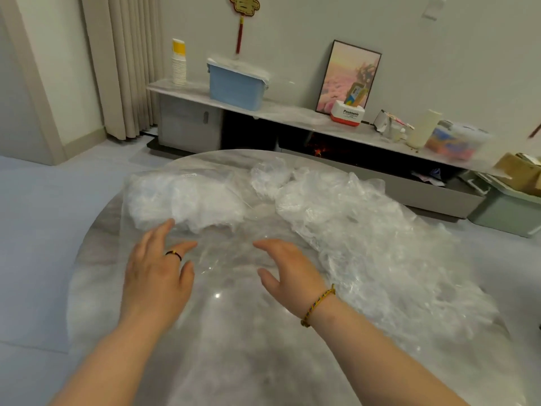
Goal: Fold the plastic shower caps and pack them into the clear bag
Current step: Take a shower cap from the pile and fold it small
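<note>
A clear bag (181, 197) holding white folded shower caps lies at the far left of the round marble table (234, 361). A loose heap of crumpled clear shower caps (366, 238) spreads over the table's right side. My left hand (158, 271), with a dark ring, hovers with fingers straight just in front of the bag. My right hand (288, 269), with a braided bracelet at the wrist, is spread open beside the heap, holding nothing. A thin clear film (231, 253) lies flat between the two hands.
Beyond the table stands a low sideboard (292, 115) with a blue bin (235, 83), stacked paper cups (178, 64), a framed picture (348, 74) and small items. A green crate (509, 212) with cardboard sits on the floor at right.
</note>
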Demonstrator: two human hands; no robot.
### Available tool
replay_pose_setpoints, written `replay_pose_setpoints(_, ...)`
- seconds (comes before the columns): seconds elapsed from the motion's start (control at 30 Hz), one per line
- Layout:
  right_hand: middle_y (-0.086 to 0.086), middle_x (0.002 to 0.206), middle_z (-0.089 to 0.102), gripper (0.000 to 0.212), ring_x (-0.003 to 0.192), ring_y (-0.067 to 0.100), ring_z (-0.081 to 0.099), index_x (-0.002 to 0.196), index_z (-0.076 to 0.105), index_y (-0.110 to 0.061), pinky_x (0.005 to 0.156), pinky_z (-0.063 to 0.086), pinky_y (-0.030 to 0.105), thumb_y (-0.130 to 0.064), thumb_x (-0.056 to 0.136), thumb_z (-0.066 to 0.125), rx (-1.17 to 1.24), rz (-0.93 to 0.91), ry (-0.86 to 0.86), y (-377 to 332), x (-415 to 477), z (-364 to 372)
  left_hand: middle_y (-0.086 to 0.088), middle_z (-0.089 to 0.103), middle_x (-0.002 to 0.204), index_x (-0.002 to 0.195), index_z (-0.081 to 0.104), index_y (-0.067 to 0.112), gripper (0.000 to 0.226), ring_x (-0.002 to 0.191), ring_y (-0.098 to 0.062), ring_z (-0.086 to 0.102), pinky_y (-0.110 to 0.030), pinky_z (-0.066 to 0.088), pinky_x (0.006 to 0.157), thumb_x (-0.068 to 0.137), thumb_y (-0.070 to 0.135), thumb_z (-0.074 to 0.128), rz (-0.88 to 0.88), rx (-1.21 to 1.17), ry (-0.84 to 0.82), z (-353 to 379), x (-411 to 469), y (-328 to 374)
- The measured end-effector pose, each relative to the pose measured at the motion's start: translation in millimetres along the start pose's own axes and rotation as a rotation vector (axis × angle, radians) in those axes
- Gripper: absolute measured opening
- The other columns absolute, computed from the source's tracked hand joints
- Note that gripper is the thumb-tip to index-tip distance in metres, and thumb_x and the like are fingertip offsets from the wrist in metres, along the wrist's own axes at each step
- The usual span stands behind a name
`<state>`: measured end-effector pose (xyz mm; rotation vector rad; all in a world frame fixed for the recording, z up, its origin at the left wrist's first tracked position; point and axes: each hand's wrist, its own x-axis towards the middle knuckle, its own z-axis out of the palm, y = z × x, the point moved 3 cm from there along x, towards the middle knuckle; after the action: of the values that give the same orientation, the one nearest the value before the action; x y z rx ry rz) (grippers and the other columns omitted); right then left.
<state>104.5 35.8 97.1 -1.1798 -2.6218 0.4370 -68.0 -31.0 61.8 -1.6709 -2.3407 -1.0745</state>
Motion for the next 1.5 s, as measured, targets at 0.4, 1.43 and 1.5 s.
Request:
replay_pose_setpoints(0.4,0.001,0.142,0.041,0.054,0.133,0.02,0.028,0.138,0.038,-0.016,0.107,0.023,0.026,-0.037,0.091,0.053,-0.115,0.664,0.229,152.7,-90.2,-55.6,-0.005,0.07,0.106,0.097,0.073,0.014,0.077,0.088,-0.017,0.07,-0.022,0.036,0.085,0.095,0.054,0.008,0.366,0.126,-0.553,83.9,-57.8,44.4)
replay_pose_setpoints(1.43,0.002,0.073,0.062,0.016,0.051,0.006,0.057,0.088,0.059,-0.017,0.052,0.053,0.021,-0.008,0.093,0.046,1.386,0.416,0.366,50.1,-91.6,-53.7,0.021,0.048,0.109,0.122,0.035,0.033,0.046,0.105,-0.002,0.05,-0.015,0.038,0.084,0.088,0.012,0.057,-0.304,-0.822,-0.569,46.4,-60.9,82.3)
replay_pose_setpoints(1.5,0.0,0.083,0.063,0.015,0.065,0.01,0.062,0.098,0.052,-0.024,0.063,0.054,0.024,-0.011,0.094,0.047,1.379,0.406,0.248,43.7,-96.3,-43.3,0.018,0.058,0.096,0.112,0.053,0.025,0.028,0.09,0.002,0.056,-0.01,0.041,0.076,0.088,0.014,0.059,-0.384,-0.839,-0.578,41.9,-65.2,79.5)
